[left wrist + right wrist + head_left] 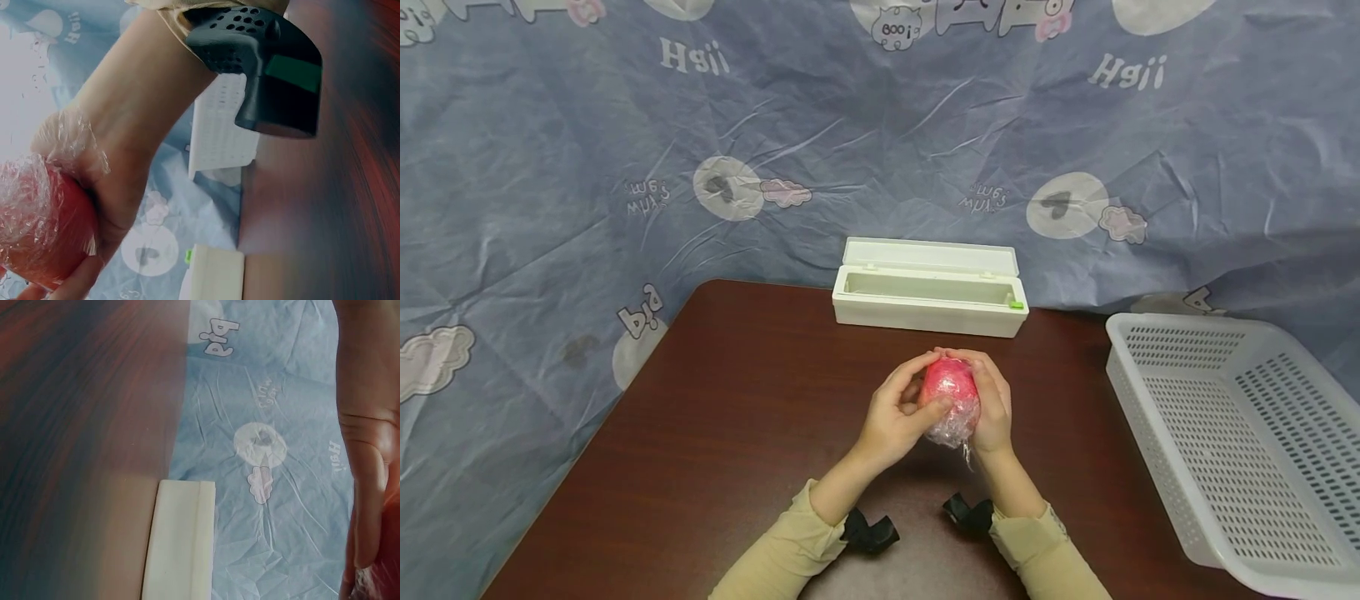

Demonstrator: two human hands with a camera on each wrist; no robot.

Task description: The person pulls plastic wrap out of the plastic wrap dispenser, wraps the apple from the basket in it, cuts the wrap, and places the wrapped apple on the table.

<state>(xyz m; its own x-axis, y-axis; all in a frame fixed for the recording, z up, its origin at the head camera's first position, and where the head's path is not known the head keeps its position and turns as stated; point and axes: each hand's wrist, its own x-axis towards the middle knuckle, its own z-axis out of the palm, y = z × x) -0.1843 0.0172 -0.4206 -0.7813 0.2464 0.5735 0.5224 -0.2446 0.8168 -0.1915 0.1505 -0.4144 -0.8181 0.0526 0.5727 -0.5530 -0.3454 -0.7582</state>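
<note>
Between both hands, above the table, is a red apple-like fruit (950, 380) wrapped in crinkled cling film. My left hand (889, 418) grips its left side, with the thumb over the near face. On the other side my right hand (993, 405) curls its fingers round the fruit. A loose tail of film (967, 454) hangs from the bottom. The left wrist view shows the bunched film (70, 142) against the right hand's palm side. Only a sliver of the fruit (389, 565) enters the right wrist view, beside a hand at the edge.
Behind the hands stands a long white cling-film dispenser box (928, 318), its lid up and a green cutter (1017, 305) on its rim. A pale grey perforated basket (1157, 454) sits at the right. Black wrist cameras (871, 533) hang under the sleeves. A blue printed curtain (865, 158) backs the brown table (700, 433).
</note>
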